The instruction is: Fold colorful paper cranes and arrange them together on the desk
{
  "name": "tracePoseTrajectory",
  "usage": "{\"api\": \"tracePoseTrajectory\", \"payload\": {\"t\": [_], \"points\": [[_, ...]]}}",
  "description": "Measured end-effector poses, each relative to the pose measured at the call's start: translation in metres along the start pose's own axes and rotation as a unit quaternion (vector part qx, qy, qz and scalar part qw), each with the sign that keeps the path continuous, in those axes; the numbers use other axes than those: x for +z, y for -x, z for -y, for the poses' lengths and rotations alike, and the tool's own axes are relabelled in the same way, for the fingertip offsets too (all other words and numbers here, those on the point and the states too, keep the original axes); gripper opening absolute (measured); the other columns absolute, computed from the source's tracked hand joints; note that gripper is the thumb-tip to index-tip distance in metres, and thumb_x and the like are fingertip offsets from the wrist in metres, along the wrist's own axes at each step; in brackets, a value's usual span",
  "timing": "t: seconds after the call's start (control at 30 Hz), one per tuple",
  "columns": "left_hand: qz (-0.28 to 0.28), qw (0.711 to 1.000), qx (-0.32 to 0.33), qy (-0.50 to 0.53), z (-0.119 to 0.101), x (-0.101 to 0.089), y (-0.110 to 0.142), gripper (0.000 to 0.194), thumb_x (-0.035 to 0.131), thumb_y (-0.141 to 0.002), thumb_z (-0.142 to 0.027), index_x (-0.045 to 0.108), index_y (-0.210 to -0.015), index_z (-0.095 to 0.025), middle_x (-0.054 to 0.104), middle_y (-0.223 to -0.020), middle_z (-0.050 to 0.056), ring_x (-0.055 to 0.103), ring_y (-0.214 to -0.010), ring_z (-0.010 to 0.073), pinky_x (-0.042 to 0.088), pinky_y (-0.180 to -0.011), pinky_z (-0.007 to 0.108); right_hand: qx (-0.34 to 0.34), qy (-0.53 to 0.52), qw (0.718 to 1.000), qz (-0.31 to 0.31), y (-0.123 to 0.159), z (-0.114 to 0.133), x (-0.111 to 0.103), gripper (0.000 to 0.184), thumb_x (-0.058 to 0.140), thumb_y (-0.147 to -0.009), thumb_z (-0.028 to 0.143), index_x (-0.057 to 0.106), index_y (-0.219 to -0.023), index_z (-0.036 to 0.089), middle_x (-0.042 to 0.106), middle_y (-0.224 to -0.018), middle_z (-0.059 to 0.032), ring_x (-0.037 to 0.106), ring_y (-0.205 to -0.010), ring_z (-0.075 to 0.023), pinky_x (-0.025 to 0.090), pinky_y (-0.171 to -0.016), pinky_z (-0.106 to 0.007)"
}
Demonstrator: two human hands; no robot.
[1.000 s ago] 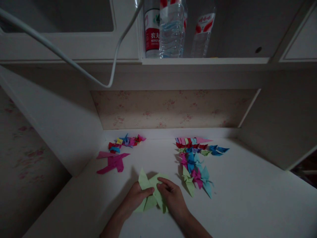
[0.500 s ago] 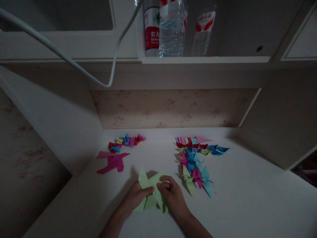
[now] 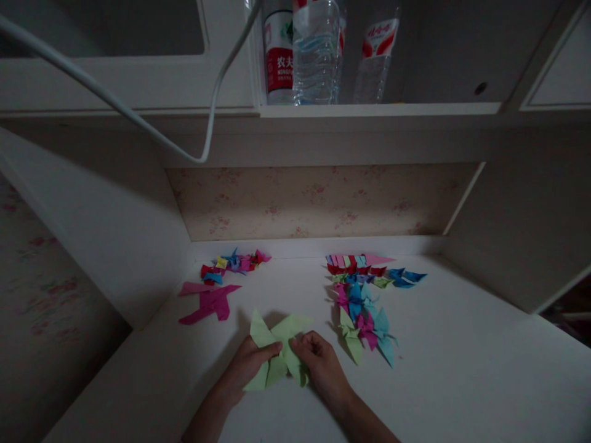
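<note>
White desk (image 3: 447, 363). Left hand (image 3: 248, 362) and right hand (image 3: 322, 363) pinch pale-green folded paper (image 3: 284, 330); relative to it, magenta paper (image 3: 214, 302) lies at ten o'clock, floral wallpaper (image 3: 318, 203), then bottles (image 3: 316, 71), at twelve.

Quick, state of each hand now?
Left hand: closed, holding the light green folded paper.
Right hand: closed, fingertips pinching the same paper.

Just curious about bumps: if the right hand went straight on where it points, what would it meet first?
Probably the green folded paper, which the right hand touches; beyond that, depth is unclear.
</note>
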State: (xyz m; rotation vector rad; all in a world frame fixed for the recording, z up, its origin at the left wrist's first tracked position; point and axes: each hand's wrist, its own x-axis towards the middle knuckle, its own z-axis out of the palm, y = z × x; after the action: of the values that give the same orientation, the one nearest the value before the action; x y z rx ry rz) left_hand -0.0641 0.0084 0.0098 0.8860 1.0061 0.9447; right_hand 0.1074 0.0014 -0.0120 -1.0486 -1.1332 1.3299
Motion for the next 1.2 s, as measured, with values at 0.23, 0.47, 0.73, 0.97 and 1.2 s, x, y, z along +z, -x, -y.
{"api": "tracePoseTrajectory", "payload": {"t": [0.23,0.47,0.73,0.97,1.2], "points": [[0.012,1.0,-0.004,-0.006,0.003,-0.001,-0.001,0.034,0.078,-0.068,-0.034,0.071,-0.088,-0.008,0.073,-0.075,0.01,0.067,-0.065,0.0219,0.051,-0.062,0.03,0.009,-0.019,1.0,0.012,-0.001,-0.004,-0.001,0.038,0.071,-0.073,0.046,0.044,-0.065,0.02,0.039,-0.053,0.009,0.034,-0.047,-0.0068,0.024,-0.045,-0.02],[0.007,1.0,-0.001,-0.01,-0.001,0.004,0.002,0.032,0.08,-0.065,-0.034,0.072,-0.083,-0.009,0.073,-0.07,0.009,0.066,-0.059,0.0204,0.051,-0.059,0.029,0.039,0.005,0.995,0.091,0.005,0.006,0.002,0.033,0.069,-0.073,0.048,0.065,-0.077,0.016,0.063,-0.064,0.0011,0.055,-0.056,-0.0121,0.041,-0.055,-0.022],[0.011,0.999,0.0,-0.032,-0.002,0.005,0.003,0.038,0.082,-0.061,-0.038,0.073,-0.083,-0.008,0.073,-0.071,0.011,0.067,-0.061,0.0225,0.05,-0.058,0.029,0.026,-0.001,0.994,0.103,0.009,0.006,0.004,0.027,0.077,-0.067,0.036,0.068,-0.083,0.016,0.066,-0.071,-0.0001,0.057,-0.062,-0.0133,0.045,-0.056,-0.022],[0.011,0.998,-0.004,-0.058,-0.001,0.005,0.004,0.039,0.079,-0.063,-0.038,0.073,-0.088,-0.008,0.073,-0.072,0.011,0.067,-0.063,0.0228,0.051,-0.058,0.029,0.008,0.065,0.994,0.089,0.008,0.004,0.004,0.022,0.073,-0.07,0.031,0.069,-0.088,0.018,0.067,-0.073,-0.0009,0.058,-0.06,-0.0144,0.045,-0.054,-0.022],[0.018,0.999,-0.002,-0.05,-0.003,0.007,0.007,0.038,0.076,-0.067,-0.036,0.071,-0.092,-0.008,0.073,-0.072,0.01,0.068,-0.065,0.0254,0.053,-0.06,0.032,0.002,0.081,0.994,0.08,0.008,0.002,0.004,0.02,0.065,-0.078,0.035,0.068,-0.09,0.02,0.068,-0.075,-0.0015,0.058,-0.057,-0.0139,0.045,-0.054,-0.023]]}}
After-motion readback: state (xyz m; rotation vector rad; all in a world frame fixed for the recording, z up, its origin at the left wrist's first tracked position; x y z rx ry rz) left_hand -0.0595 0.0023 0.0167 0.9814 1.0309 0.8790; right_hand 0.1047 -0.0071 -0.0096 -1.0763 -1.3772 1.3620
